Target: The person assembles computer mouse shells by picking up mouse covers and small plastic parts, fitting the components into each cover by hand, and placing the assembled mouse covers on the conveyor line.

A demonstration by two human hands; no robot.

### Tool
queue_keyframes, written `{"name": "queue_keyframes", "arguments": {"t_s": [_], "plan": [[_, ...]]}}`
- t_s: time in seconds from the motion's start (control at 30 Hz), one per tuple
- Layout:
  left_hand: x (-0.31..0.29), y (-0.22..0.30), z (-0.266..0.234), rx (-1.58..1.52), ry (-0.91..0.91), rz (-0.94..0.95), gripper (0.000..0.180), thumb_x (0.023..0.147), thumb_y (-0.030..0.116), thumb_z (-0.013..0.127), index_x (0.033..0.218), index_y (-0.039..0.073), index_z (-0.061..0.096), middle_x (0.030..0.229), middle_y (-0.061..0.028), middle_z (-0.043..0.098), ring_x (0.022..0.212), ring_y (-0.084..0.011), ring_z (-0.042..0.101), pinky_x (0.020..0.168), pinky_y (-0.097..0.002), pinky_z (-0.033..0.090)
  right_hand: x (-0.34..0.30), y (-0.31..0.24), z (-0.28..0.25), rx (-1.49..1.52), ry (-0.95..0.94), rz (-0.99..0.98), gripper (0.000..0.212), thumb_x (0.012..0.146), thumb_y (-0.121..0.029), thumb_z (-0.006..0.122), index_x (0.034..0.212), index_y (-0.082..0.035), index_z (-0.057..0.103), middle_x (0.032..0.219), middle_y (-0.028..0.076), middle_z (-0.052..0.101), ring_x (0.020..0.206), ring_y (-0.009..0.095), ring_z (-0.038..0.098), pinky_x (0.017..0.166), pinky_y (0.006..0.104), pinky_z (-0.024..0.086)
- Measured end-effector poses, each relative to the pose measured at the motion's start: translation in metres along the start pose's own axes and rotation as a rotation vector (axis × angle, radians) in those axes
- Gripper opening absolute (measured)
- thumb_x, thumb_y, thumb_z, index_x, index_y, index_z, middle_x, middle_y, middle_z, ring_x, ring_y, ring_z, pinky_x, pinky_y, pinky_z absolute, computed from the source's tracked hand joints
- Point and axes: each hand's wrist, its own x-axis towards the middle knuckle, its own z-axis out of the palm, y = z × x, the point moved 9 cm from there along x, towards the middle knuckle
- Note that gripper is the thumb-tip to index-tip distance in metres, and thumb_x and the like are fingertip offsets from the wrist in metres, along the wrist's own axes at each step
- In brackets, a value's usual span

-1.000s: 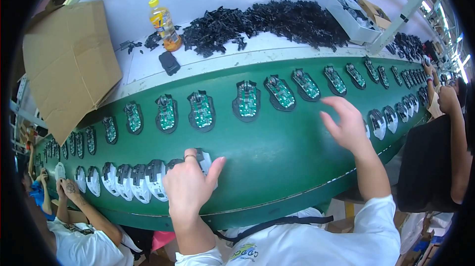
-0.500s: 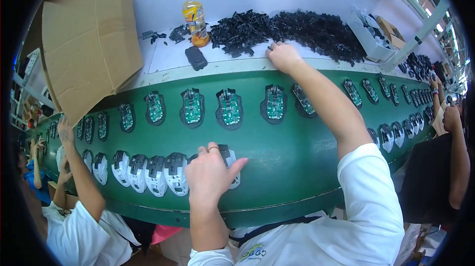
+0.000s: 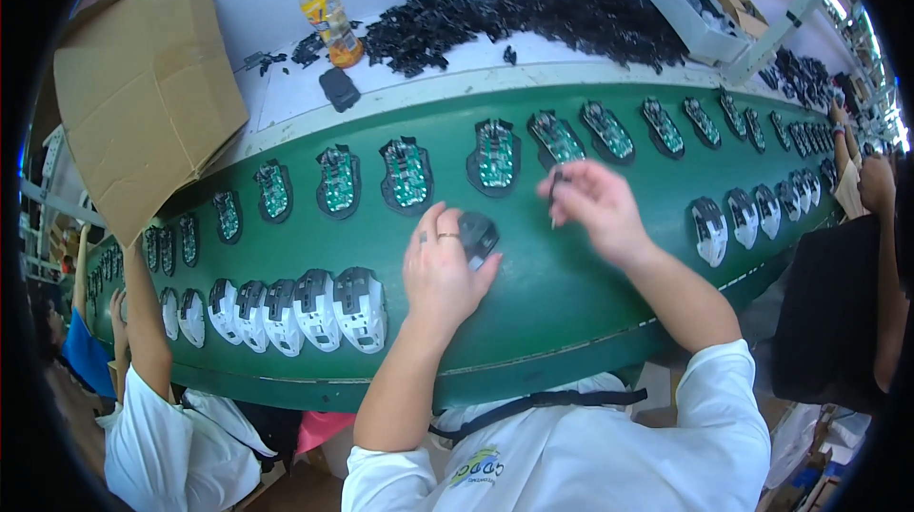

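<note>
My left hand [image 3: 440, 266] is closed around a mouse top shell [image 3: 479, 238], held tilted over the green belt; its dark end shows past my fingers and the rest is behind them. To its right, my right hand [image 3: 602, 209] pinches a small black plastic part [image 3: 558, 179], slightly blurred. The two hands are apart. Beyond them runs a row of mouse bases with green circuit boards, one [image 3: 496, 158] lying just past my left hand. Nearer me on the left stand several white-and-black mouse shells [image 3: 359, 310].
Past the belt [image 3: 533, 321], a white shelf holds a heap of small black parts [image 3: 590, 19], a yellow-capped bottle [image 3: 331, 21] and a black box-like object [image 3: 339, 89]. A cardboard box [image 3: 152, 93] overhangs at left; a white bin [image 3: 690, 17] stands right. Co-workers flank me.
My right hand has come back from the black heap to over the belt, carrying a small part. My left hand has moved up and right with a shell from the near row.
</note>
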Motion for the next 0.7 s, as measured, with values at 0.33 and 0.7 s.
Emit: {"name": "queue_keyframes", "arguments": {"t_s": [0.33, 0.7], "plan": [[-0.002, 0.055, 0.01, -0.524, -0.016, 0.369, 0.078, 0.071, 0.009, 0.083, 0.142, 0.0, 0.052, 0.112, -0.0189, 0.068, 0.091, -0.0363, 0.069, 0.082, -0.0409, 0.057, -0.046, 0.029, 0.016, 0.201, -0.119, -0.032, 0.025, 0.1, -0.002, 0.062, 0.125, 0.002, 0.063, 0.116, 0.011, 0.069, 0.096, 0.015, 0.069, 0.08, 0.0273, 0.059], [-0.014, 0.055, 0.015, -0.445, 0.234, 0.28, 0.033, 0.076, 0.001, 0.077, 0.104, 0.0, 0.058, 0.106, -0.0179, 0.062, 0.096, -0.0357, 0.061, 0.085, -0.0436, 0.049, -0.06, 0.014, 0.023, -0.148, 0.093, -0.069, 0.018, 0.092, 0.002, 0.072, 0.107, 0.003, 0.061, 0.103, 0.009, 0.069, 0.091, 0.012, 0.069, 0.08, 0.0265, 0.06]]}}
